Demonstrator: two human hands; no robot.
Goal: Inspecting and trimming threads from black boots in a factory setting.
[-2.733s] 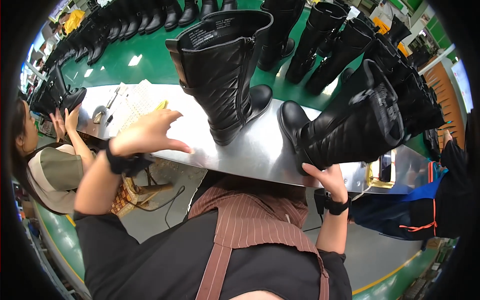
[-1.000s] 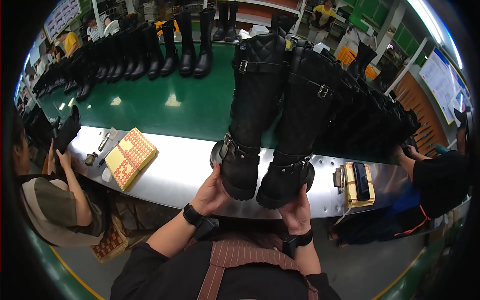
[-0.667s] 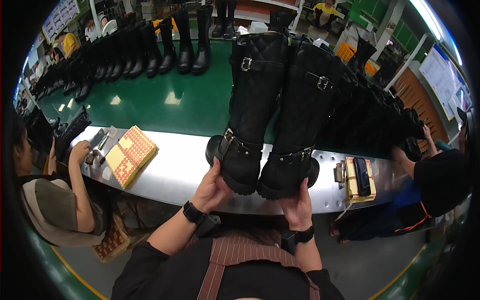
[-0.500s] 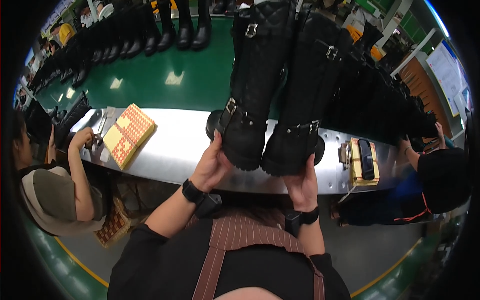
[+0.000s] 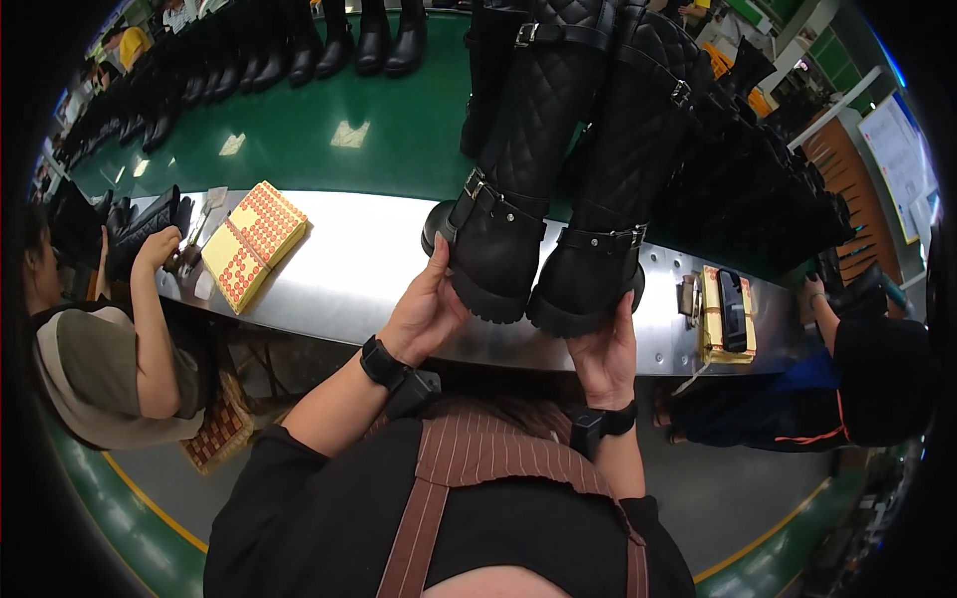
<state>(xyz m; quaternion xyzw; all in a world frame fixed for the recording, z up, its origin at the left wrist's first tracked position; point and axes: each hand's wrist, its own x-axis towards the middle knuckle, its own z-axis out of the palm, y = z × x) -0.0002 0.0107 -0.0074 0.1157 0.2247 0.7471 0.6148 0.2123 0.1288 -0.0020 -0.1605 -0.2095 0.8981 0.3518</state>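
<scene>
My left hand [image 5: 431, 311] grips the foot of a tall black quilted boot [image 5: 543, 125], its thumb on the side near the ankle strap. A matching boot [image 5: 628, 184] beside it is held low at the foot by my right hand [image 5: 606, 357], with the thumb up along the side. Both boots stand upright, close together, their heels and ridged soles toward me. Silver buckles show on the straps at ankle and upper shaft. My fingers under the soles are partly hidden.
A metal-edged bench [image 5: 349, 234] with a green top [image 5: 299, 140] lies ahead. Bundled yellow cards [image 5: 254, 247] lie left; a phone [image 5: 733, 311] rests on another bundle at right. Rows of black boots [image 5: 269, 55] stand behind. Co-workers handle boots on both sides.
The view has shifted, so the bench sits higher in it. Both boots have tilted slightly to the right, and their quilted shafts show more clearly. My grip stays the same.
</scene>
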